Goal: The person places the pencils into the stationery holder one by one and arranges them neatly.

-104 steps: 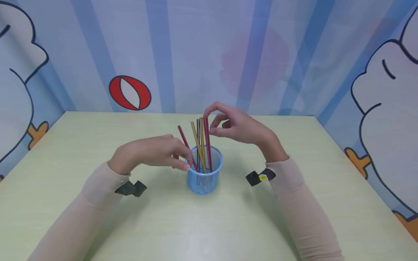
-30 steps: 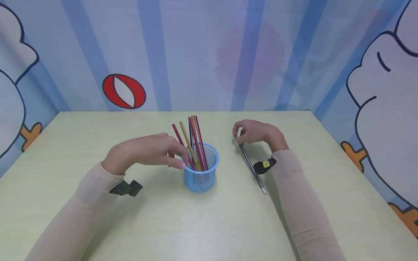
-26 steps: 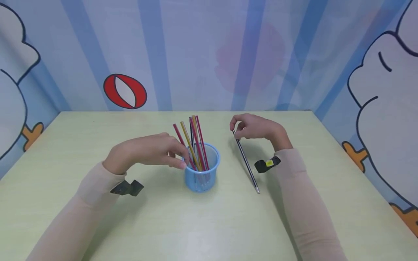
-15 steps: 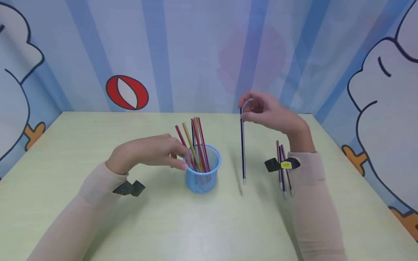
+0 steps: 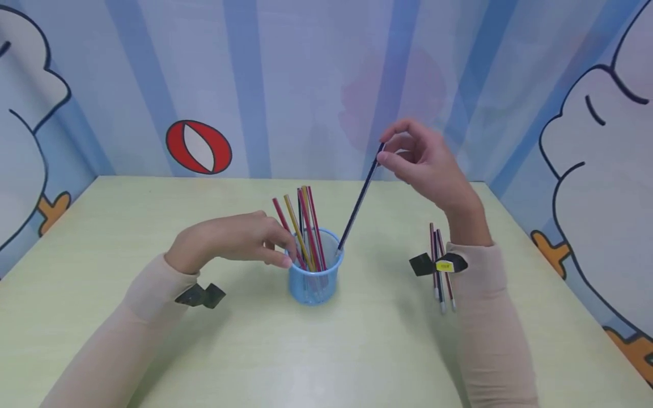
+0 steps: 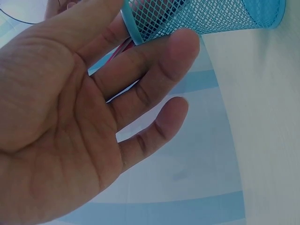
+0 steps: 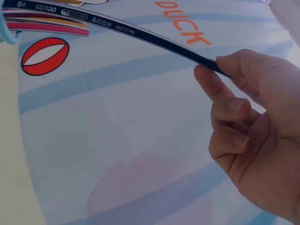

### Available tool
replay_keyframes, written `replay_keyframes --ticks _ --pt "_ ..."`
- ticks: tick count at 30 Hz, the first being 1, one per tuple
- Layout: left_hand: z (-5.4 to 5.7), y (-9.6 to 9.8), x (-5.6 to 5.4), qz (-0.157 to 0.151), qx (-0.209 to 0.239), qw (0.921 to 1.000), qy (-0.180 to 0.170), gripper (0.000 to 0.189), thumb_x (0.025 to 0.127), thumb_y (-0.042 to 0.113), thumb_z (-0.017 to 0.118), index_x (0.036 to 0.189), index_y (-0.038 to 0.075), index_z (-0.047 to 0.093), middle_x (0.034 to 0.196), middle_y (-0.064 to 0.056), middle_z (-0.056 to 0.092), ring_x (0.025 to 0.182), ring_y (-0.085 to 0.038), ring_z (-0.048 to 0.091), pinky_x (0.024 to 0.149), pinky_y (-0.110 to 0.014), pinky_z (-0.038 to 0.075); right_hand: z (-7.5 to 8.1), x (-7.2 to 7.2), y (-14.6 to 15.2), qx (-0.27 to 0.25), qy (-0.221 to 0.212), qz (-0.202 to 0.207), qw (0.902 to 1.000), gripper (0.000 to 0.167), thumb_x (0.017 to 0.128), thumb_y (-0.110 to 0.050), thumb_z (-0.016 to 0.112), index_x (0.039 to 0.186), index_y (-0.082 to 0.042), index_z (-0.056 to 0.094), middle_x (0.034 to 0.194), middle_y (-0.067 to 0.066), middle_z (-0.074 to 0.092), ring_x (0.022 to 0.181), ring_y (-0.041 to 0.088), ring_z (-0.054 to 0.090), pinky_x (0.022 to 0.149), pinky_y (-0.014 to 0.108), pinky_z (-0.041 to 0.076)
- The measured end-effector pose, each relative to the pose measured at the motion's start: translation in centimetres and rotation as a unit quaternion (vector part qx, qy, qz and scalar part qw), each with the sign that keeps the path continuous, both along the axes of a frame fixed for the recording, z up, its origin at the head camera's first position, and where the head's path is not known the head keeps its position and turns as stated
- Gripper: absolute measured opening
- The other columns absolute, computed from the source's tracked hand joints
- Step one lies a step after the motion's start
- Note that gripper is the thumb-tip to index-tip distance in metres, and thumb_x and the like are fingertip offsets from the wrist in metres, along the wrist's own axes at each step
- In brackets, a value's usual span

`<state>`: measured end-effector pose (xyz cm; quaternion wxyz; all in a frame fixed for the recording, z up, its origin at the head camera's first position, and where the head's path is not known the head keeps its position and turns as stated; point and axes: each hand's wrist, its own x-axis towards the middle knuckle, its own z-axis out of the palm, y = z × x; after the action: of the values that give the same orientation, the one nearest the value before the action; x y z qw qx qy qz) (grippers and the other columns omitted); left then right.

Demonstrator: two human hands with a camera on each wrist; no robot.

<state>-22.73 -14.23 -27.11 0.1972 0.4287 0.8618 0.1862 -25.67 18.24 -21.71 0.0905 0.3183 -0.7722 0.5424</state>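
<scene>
My right hand (image 5: 425,161) pinches a dark blue pencil (image 5: 359,198) near its upper end, between thumb and forefinger. The pencil slants down to the left, its lower end just inside the right rim of a light blue mesh pencil cup (image 5: 313,286). White lettering and "HB" show on the pencil in the right wrist view. Several red, yellow and dark pencils (image 5: 308,226) stand leaning left in the cup. My left hand (image 5: 240,238) holds the cup's left rim between thumb and fingers; in the left wrist view the mesh cup (image 6: 220,16) partly hides a finger.
Several pencils (image 5: 442,289) lie together on the table (image 5: 326,357) to the right, partly covered by the right wrist's black camera (image 5: 433,264). A striped blue cloth (image 5: 306,85) with cartoon prints hangs behind the table.
My right hand first hovered at the cup's pencils, then held the dark blue pencil low over the table. It has since raised the pencil and brought its lower end left into the cup. Left hand unchanged.
</scene>
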Motion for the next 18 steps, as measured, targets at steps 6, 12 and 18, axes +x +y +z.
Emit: replay_keyframes --ticks 6,12,18 --pt "0.0 -0.1 0.0 0.009 0.001 0.9999 -0.012 0.018 0.094 0.025 0.071 0.110 0.017 0.074 0.100 0.009 0.070 0.087 -0.009 0.065 0.080 -0.029 0.054 -1.5 -0.6 -3.2 0.105 -0.004 0.049 0.9933 0.019 0.097 -0.014 0.066 0.115 -0.011 0.060 0.097 0.008 0.067 0.069 0.025 0.060 0.065 0.032 0.048" --pt "-0.1 -0.1 -0.1 -0.005 0.016 0.9998 -0.012 0.015 0.095 0.022 0.071 0.109 0.016 0.074 0.099 0.010 0.070 0.088 -0.011 0.065 0.081 -0.029 0.054 -2.7 -0.7 -5.1 0.246 -0.016 0.105 0.9634 0.033 0.099 -0.016 0.065 0.130 -0.023 0.058 0.101 -0.001 0.069 0.069 0.020 0.063 0.068 0.037 0.051" --pt "-0.1 -0.2 -0.1 -0.009 0.016 0.9998 -0.004 0.015 0.095 0.023 0.071 0.108 0.016 0.074 0.098 0.010 0.069 0.086 -0.009 0.066 0.080 -0.029 0.054 -3.0 -0.7 -5.1 0.292 -0.040 0.126 0.9473 0.057 0.100 -0.015 0.062 0.150 -0.036 0.042 0.107 -0.002 0.068 0.067 0.022 0.061 0.067 0.038 0.051"
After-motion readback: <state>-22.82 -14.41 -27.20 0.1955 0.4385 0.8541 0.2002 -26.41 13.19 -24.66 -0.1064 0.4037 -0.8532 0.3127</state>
